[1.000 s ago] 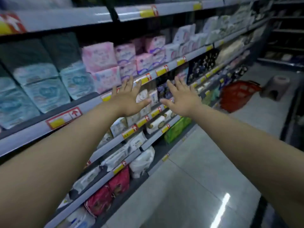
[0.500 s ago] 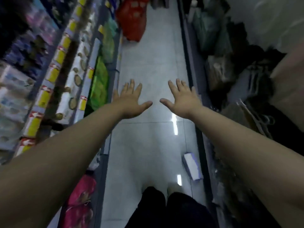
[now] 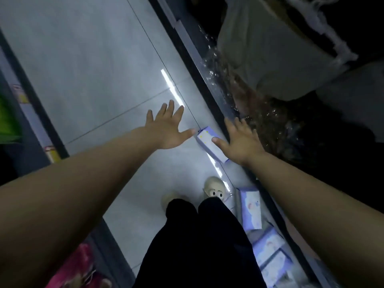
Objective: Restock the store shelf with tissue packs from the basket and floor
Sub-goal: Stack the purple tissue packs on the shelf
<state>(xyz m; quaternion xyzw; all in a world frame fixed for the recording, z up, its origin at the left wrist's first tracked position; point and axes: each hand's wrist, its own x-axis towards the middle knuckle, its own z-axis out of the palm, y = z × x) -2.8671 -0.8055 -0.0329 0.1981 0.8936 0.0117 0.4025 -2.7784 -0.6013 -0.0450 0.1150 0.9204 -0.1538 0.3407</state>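
The left hand (image 3: 166,129) and right hand (image 3: 239,142) are both hovering palms-down, fingers splayed wide, gripping nothing. One tissue pack (image 3: 207,145) is lying on the floor (image 3: 93,69) between the two thumbs; cannot tell if the right thumb is touching it. More packs (image 3: 250,208) are lying beside the right shoe (image 3: 215,187)

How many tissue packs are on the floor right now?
4. One pack between the left hand and right hand; a second pack beside the right shoe; a third pack and fourth pack behind it. More may be hidden off-frame.
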